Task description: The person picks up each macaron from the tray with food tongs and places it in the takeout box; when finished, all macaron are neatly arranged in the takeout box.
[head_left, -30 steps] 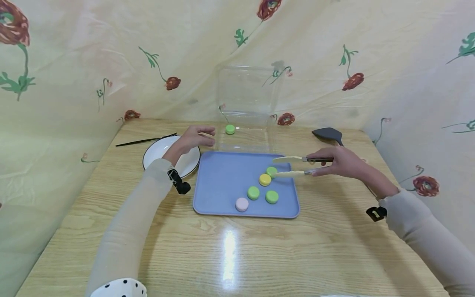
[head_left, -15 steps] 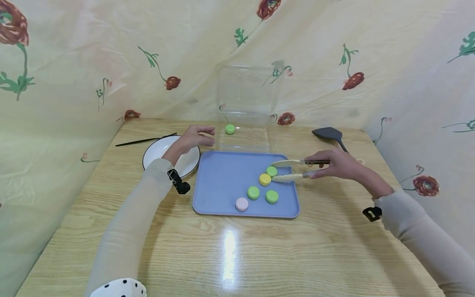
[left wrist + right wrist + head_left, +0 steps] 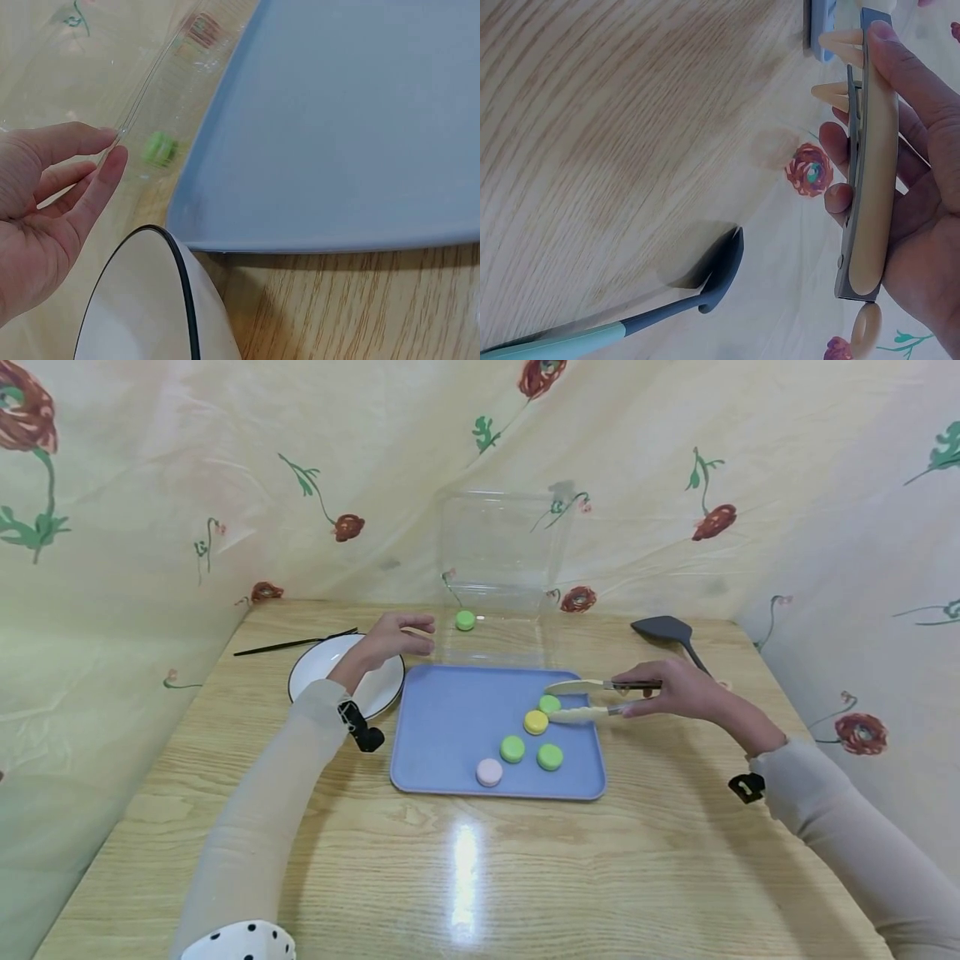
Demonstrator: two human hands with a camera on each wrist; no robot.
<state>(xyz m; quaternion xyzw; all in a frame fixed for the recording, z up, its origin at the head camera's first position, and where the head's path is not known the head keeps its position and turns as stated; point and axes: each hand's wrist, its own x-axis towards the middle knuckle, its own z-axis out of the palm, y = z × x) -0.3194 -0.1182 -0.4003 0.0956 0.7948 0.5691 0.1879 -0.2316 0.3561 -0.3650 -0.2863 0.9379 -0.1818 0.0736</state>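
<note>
My right hand [image 3: 678, 690] grips a pair of tongs [image 3: 874, 172] with cream-coloured tips. In the head view, the spread tips lie on either side of a green macaron [image 3: 550, 703] on the blue tray [image 3: 450, 710]; the lower tip is also close to a yellow macaron [image 3: 536, 722]. Whether the tips touch the green one I cannot tell. My left hand [image 3: 52, 187] pinches the edge of a clear plastic box [image 3: 142, 90] between thumb and fingers. The box stands with its lid raised behind the tray, and one green macaron [image 3: 465, 621] sits inside.
Nearer the tray's front lie two more green macarons [image 3: 512, 749] and a pale pink macaron [image 3: 489, 772]. A white dark-rimmed plate [image 3: 322, 672] is below my left wrist, with a black fork [image 3: 285, 646] behind it. A dark spatula [image 3: 663, 629] lies back right.
My right hand has moved slightly left, bringing the tong tips from the right to either side of the green macaron. The left hand has stayed at the box.
</note>
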